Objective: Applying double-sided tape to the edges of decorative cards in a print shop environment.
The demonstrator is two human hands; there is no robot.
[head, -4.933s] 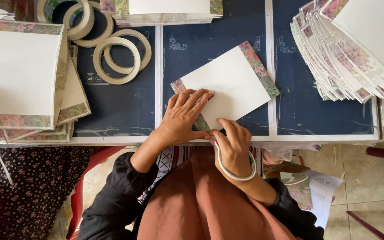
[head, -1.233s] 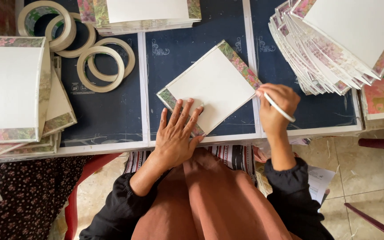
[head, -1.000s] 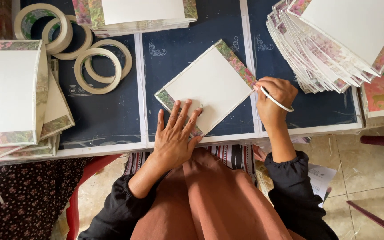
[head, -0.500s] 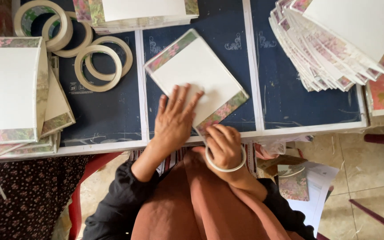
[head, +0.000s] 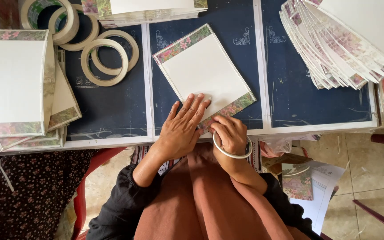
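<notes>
A white card with floral-patterned strips along two ends (head: 203, 71) lies tilted on the dark blue table top (head: 298, 102). My left hand (head: 181, 129) rests flat on the card's near corner, fingers spread. My right hand (head: 230, 133) is curled at the card's near floral edge, fingertips pinching at the strip, and a roll of tape (head: 233, 151) hangs round its wrist like a bangle.
Several tape rolls (head: 105, 55) lie at the back left. A stack of white floral-edged cards (head: 16, 82) sits at the left, a fanned pile (head: 347, 40) at the right, another stack (head: 150, 9) at the back. Paper scraps (head: 307, 182) lie on the tiled floor.
The card has been turned round, so its other floral end faces me. My right hand came back from the card's right edge to the near edge, and the tape roll now sits on its wrist.
</notes>
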